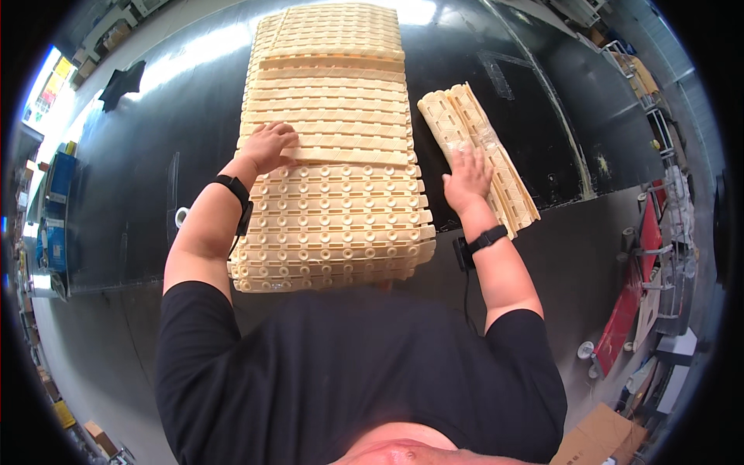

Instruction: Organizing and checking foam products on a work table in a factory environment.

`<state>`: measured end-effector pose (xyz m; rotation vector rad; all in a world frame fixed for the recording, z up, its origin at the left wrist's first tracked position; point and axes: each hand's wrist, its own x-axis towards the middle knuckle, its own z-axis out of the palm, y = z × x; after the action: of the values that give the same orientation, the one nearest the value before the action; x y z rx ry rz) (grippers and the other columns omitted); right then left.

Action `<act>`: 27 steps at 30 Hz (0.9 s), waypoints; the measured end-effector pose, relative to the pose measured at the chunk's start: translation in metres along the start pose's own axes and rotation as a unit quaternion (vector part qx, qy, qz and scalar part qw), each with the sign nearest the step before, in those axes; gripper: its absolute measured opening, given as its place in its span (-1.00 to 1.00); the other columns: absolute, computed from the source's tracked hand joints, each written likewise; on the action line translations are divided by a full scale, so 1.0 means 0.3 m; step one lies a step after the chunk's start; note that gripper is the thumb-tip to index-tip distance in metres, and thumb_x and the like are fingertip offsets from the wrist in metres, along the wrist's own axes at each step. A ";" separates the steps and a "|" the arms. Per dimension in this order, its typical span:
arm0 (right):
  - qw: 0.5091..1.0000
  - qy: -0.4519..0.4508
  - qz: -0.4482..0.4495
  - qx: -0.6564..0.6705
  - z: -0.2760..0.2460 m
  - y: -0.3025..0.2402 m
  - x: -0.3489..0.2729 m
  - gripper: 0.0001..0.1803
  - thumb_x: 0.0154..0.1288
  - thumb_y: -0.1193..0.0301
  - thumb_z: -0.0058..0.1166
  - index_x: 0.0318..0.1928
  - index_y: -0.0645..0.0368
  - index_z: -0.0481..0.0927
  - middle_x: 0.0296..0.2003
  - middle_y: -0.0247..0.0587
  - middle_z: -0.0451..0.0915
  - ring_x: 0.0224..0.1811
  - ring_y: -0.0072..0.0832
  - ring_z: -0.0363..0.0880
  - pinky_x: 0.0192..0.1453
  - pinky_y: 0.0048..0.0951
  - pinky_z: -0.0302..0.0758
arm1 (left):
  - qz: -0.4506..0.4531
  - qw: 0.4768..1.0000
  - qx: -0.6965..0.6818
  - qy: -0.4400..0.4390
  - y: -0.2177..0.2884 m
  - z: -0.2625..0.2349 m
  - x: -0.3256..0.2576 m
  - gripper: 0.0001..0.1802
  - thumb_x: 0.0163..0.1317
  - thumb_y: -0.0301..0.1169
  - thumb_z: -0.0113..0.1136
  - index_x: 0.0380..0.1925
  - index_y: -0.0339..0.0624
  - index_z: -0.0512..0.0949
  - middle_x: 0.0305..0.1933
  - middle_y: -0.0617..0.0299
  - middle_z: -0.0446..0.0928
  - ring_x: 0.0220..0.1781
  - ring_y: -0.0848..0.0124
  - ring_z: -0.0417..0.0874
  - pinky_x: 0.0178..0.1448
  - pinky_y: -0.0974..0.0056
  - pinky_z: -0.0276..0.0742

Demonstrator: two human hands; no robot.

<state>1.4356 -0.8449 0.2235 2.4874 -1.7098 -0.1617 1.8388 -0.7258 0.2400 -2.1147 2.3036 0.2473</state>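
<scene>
A long cream plastic mat of linked slats (333, 116) runs from the far side of the black table to its near edge and hangs over it. Rows of round ring-shaped knobs show on its near part; the farther part lies in flat ribbed slats, ending in a raised edge across the mat. My left hand (269, 147) rests on the left of that edge, fingers apart and slightly bent, thumb close to the edge. My right hand (469, 177) lies with fingers stretched out on a separate narrow piece of cream slats (504, 167), which has a shiny clear patch near the fingertips.
The black table (209, 101) has a seam line on its right. A dark scrap (122, 84) lies at the far left, and a white ring-shaped thing (182, 217) sits left of the mat. Blue boxes (56, 209) stand left; a red panel (632, 294) leans right; a cardboard box (598, 438) is lower right.
</scene>
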 end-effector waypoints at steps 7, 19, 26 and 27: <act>0.964 -0.142 -0.138 0.178 0.038 -0.107 -0.327 -0.14 0.18 0.01 0.10 0.33 0.31 0.19 0.40 0.01 0.08 0.47 -0.13 -0.07 0.46 -0.12 -0.02 | -0.226 0.967 -0.074 0.095 0.124 0.101 -0.403 -0.26 0.09 -0.20 0.28 0.21 -0.34 0.27 0.29 -0.07 0.30 0.35 0.07 0.27 0.41 0.12 0.18; 0.730 -0.261 0.068 0.628 -0.025 -0.099 -0.312 -0.64 0.31 0.33 0.10 0.03 0.27 0.46 -0.18 -0.27 0.61 -0.25 -0.67 0.56 -0.23 -0.60 0.52 | -0.337 0.907 -0.225 0.110 0.300 0.217 -0.790 -0.17 0.01 -0.27 0.34 0.24 -0.41 0.20 0.11 -0.11 0.43 0.31 -0.03 0.28 0.36 0.07 0.23; 0.602 -0.509 0.042 0.614 -0.056 -0.110 -0.272 -0.65 0.27 0.27 0.16 0.00 0.18 0.55 -0.22 -0.34 0.63 -0.38 -0.67 0.57 -0.38 -0.65 0.49 | -0.414 0.776 -0.450 0.159 0.285 0.195 -0.812 -0.25 0.07 -0.30 0.36 0.21 -0.37 0.26 -0.06 0.07 0.50 -0.08 0.34 0.56 -0.01 0.28 0.52; 0.573 -0.508 -0.002 0.643 -0.059 -0.114 -0.274 -0.62 0.26 0.28 0.16 0.04 0.16 0.54 -0.16 -0.34 0.63 -0.26 -0.65 0.58 -0.25 -0.59 0.51 | -0.456 0.679 -0.549 0.168 0.280 0.194 -0.810 -0.27 0.09 -0.29 0.36 0.20 -0.38 0.29 -0.11 0.09 0.52 -0.17 0.43 0.58 -0.10 0.33 0.55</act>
<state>1.4407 -0.7554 0.2372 3.8199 -3.0533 -0.6709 1.7717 -0.4716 0.2186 -3.7119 0.6821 1.5741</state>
